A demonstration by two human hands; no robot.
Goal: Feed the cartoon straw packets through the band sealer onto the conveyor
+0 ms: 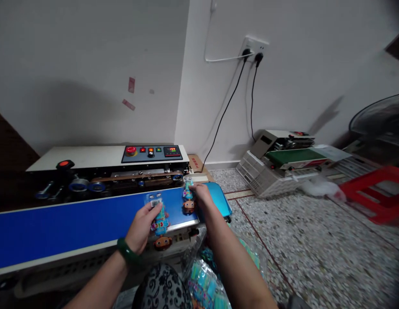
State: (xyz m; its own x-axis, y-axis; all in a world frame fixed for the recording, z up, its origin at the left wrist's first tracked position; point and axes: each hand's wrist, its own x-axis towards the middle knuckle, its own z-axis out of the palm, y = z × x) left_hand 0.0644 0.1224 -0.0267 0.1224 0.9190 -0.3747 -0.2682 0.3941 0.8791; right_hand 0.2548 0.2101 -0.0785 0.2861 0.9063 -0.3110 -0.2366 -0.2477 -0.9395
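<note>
A small clear packet (160, 219) with blue print, a barcode label and a brown cartoon face at its lower end is pinched in my left hand (140, 225). This hand is over the near edge of the blue conveyor belt (90, 219). My right hand (201, 195) grips a similar packet (188, 201) at the belt's right end, its top close to the entry of the band sealing machine (106, 159). The sealer's panel (152, 153) has a red knob, lit buttons and a lit display. A dark green bangle (127, 252) circles my left wrist.
Below my right arm sits a clear plastic bag (206, 279) with several similar packets. A light blue tray (219, 199) adjoins the belt's right end. A second sealer with a green belt (294, 156) rests on a white crate (254, 174). To the right are a red plastic stool (376, 189) and a fan (382, 118).
</note>
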